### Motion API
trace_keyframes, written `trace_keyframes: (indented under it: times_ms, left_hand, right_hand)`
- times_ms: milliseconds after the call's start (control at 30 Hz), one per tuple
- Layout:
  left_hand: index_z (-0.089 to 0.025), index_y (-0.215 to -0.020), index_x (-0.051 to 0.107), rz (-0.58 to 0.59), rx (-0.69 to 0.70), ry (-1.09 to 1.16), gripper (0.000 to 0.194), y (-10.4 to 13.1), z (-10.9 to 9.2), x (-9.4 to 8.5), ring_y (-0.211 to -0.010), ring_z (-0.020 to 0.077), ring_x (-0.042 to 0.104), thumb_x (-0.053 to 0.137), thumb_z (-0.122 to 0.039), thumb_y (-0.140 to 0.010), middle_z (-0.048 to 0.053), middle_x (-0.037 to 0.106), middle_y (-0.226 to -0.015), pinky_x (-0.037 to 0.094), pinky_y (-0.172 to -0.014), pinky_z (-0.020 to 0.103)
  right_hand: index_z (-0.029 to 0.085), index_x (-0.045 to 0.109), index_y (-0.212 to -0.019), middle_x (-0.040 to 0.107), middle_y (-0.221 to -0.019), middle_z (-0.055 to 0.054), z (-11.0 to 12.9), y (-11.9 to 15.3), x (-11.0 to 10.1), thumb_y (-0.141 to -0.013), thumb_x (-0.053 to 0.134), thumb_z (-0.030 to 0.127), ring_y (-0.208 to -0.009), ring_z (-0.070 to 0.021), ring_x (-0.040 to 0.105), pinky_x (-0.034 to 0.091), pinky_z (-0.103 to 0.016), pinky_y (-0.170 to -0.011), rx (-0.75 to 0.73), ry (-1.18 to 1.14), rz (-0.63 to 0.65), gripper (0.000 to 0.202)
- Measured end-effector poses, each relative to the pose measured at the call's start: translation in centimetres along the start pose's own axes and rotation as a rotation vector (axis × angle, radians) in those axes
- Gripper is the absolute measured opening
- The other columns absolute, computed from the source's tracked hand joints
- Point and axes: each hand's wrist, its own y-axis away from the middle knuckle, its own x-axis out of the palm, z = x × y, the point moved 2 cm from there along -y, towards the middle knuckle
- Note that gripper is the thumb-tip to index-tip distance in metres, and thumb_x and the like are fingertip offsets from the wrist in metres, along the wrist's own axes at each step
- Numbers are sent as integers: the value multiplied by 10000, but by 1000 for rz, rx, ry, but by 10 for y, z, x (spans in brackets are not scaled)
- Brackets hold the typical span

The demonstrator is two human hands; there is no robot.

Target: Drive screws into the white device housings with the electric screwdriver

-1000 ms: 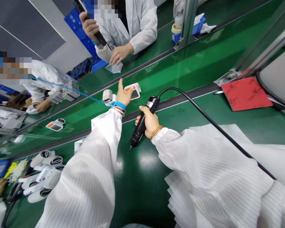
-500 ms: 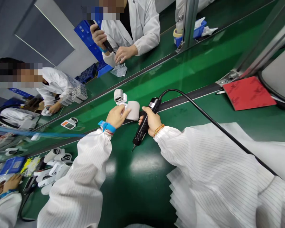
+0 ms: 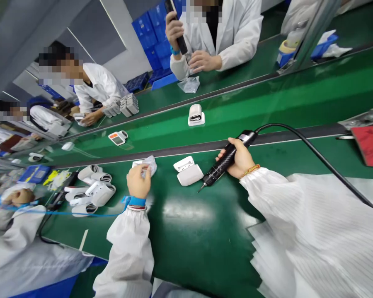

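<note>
My right hand [image 3: 240, 157] grips a black electric screwdriver [image 3: 224, 162] with a thick cable, its tip pointing down-left just right of a white device casing [image 3: 188, 170] lying on the green bench. My left hand [image 3: 139, 181] is further left, its fingers pinched on a small clear plastic bag [image 3: 145, 165] resting on the bench. The casing lies between my two hands, touched by neither.
A green conveyor belt [image 3: 267, 103] carries a white unit [image 3: 195, 114] and an orange-marked one [image 3: 118, 137]. A pile of white casings [image 3: 91, 189] lies at the left. Co-workers in white coats sit opposite and left. A red pad [image 3: 371, 145] sits at far right.
My left hand brought a white casing from the belt, set it on the bench, then moved left onto the small bag. The view swung leftward.
</note>
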Motion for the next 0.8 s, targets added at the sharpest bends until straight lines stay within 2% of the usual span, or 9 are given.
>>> trace_keyframes:
  times_ms: [100,167,233,367,633,733,800]
  left_hand:
    - [-181,-958,646,176,-132,-223,250,9,26,10,-915,280,575,487,-333,-839,99,678,-894,374,-791,399]
    - [-195,-993,649,267,-154,-278,267,8,31,15,-957,299,565,487,-341,-839,106,682,-934,357,-780,405]
    - [-210,-974,655,307,-169,-292,253,5,31,19,-957,300,565,493,-346,-836,100,687,-934,341,-771,402]
    - [-216,-836,661,245,-161,-292,237,4,28,21,-907,274,573,482,-372,-848,78,691,-861,311,-758,379]
    - [-225,-843,680,68,-95,-295,268,8,30,14,-875,259,556,460,-376,-866,78,678,-935,301,-761,384]
    - [-204,-789,664,-7,-17,-205,271,11,12,2,-846,238,565,467,-371,-872,74,673,-881,342,-769,380]
    - [-197,-794,651,19,124,-23,262,19,-12,-3,-825,206,576,452,-338,-889,64,665,-831,392,-761,349]
  right_hand:
    - [194,423,-703,454,-509,28,-1,0,0,-761,535,331,-463,-111,464,481,-260,-471,16,19,-1,187]
    - [198,420,-699,453,-514,26,-1,-1,0,-763,527,333,-468,-112,463,482,-259,-472,17,31,-7,184]
    - [200,423,-694,456,-522,20,-1,-2,-1,-760,528,342,-475,-114,466,486,-263,-473,18,41,-15,190]
    - [191,435,-671,458,-533,10,-2,-5,-3,-747,536,357,-486,-115,470,493,-272,-474,25,55,-13,208]
    - [196,432,-678,456,-539,11,-1,-1,0,-747,539,346,-487,-116,465,484,-271,-476,20,36,-19,197]
    - [195,426,-673,453,-527,14,-1,1,2,-747,540,345,-478,-118,460,477,-270,-473,10,21,-3,203]
    - [192,428,-664,454,-518,15,-1,1,2,-744,541,352,-470,-117,456,472,-267,-467,10,12,6,212]
